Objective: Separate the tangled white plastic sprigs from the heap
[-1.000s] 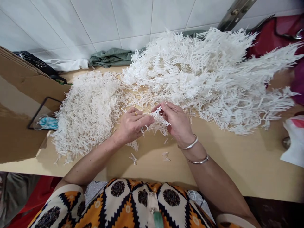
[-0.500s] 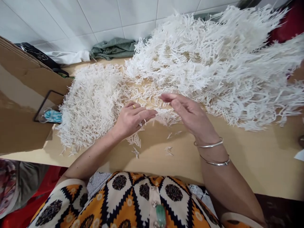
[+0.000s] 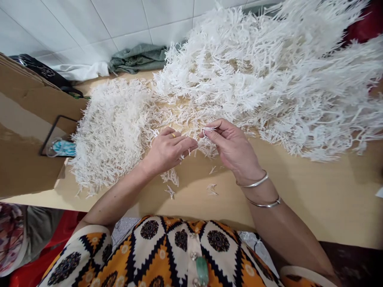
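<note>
Two heaps of white branching strands lie on the worktop [image 3: 311,203] before you: a compact left-hand heap [image 3: 110,131] beside the cardboard box [image 3: 26,131], and a larger, looser right-hand heap [image 3: 254,79] that spreads back toward the tiled wall [image 3: 119,20]. Loose bits are strewn between them. Your right hand [image 3: 212,131] is closed to a pinch, thumb against fingers, with a small white sprig [image 3: 208,128] between the tips. Your left hand [image 3: 172,149] is just beside it, back upward and fingers curled; white bits poke out near its fingertips, but its palm is hidden, so you cannot tell how firmly it grips them. Nearer to you, a few small clusters [image 3: 170,192] lie on the bare wood. A green cloth [image 3: 137,59] lies crumpled along the wall.
</note>
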`<state>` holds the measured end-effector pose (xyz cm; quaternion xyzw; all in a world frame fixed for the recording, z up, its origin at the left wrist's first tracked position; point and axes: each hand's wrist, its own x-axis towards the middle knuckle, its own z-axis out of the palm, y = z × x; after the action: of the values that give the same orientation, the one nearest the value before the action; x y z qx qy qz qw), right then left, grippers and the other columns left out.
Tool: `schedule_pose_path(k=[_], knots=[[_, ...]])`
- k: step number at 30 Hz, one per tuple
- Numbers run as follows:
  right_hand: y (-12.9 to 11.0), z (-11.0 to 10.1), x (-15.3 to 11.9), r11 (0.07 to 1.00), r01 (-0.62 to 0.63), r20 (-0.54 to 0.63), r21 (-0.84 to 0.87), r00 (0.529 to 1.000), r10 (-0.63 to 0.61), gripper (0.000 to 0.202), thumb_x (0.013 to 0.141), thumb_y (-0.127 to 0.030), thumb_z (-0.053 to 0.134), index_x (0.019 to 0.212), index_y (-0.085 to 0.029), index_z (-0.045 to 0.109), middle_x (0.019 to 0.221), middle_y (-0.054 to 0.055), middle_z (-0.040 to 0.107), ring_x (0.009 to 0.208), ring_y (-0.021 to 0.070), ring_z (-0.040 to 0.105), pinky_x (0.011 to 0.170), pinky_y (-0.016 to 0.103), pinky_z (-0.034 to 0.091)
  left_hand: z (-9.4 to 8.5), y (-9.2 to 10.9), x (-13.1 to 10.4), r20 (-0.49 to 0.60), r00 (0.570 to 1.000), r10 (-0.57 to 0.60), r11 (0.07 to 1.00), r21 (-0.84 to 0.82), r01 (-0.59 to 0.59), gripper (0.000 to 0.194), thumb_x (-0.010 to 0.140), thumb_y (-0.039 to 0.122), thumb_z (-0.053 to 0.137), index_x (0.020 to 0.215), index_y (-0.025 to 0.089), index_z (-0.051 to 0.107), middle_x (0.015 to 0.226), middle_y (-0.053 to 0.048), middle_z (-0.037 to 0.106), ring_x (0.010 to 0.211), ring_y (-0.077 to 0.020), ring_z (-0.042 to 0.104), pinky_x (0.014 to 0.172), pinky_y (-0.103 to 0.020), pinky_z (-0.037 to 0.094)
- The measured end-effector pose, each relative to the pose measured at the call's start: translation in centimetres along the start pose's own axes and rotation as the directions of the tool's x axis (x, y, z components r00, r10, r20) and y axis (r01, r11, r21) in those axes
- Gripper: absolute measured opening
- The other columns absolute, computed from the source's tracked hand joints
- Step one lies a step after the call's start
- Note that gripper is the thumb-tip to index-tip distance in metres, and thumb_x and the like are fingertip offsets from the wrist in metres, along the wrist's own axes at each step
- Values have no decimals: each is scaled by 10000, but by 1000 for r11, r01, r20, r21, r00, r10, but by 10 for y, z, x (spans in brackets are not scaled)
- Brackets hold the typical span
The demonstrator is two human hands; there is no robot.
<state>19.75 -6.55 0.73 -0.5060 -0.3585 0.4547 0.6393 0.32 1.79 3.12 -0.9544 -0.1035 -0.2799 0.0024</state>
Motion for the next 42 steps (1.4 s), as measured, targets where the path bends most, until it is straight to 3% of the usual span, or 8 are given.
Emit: schedule_pose_path(k=[8,17,22,25,29,34,38,42], knots=[[18,-34,25,972,185,-307,-148,925,-222,163,881,-333,798,883,-271,648,733,-52,661,694,137,695,763,337,584,-12,26,-6,-31,998,-50,957,-287,39,107,982,223,727,1040,218,637,858,73,805,674,-73,654,809,-275,474],[-29,-23,-2,846,261,171,-465,964,-203,257,1012,-364,685,1252,-317,764,1313,35,762,1223,212,704,1091,421,543,-9,9,-13,-59,998,-9,998,-58,5,147,1007,227,679,1151,244,651,717,75,703,659,-104,582,788,-298,448],[-30,-20,-6,858,220,441,-465,898,9,228,979,-458,725,1125,-298,799,1164,25,806,1080,216,738,983,398,556,-13,6,-9,-34,991,128,989,85,-125,144,1016,182,629,1144,243,655,668,72,643,653,-125,525,803,-320,450],[-24,-16,-5,866,188,358,-463,934,-11,246,992,-461,698,884,-250,761,861,5,771,809,175,688,783,344,523,-13,7,-8,-34,987,155,985,77,-152,143,1020,177,619,1150,229,651,671,69,641,652,-124,509,792,-316,453],[-16,-12,-1,794,203,160,-573,978,-134,233,1000,-332,659,788,-237,661,739,-13,704,701,152,634,709,322,472,-12,11,-10,-12,994,112,993,35,-111,106,1020,171,604,1096,238,635,690,70,662,669,-120,526,826,-314,468],[-3,-31,13,646,131,-109,-752,942,-318,210,972,-210,636,774,-249,581,670,-14,652,638,169,609,682,342,463,-15,21,-13,-104,992,69,980,-181,-87,169,968,206,718,1118,232,644,697,74,674,653,-107,518,808,-318,470],[-8,-37,13,702,235,-74,-672,923,-379,65,988,-221,638,981,-252,695,908,23,771,853,193,734,844,369,565,-16,19,-13,-141,989,48,994,-89,-61,164,973,215,719,1121,227,652,706,68,702,655,-108,525,794,-308,474],[-24,-25,2,785,295,57,-544,947,-316,162,1028,-337,637,1122,-281,756,1137,39,799,1060,207,744,997,403,577,-15,10,-15,-163,986,32,999,-13,-35,218,946,175,737,1145,220,659,727,58,732,671,-111,552,791,-310,474]])
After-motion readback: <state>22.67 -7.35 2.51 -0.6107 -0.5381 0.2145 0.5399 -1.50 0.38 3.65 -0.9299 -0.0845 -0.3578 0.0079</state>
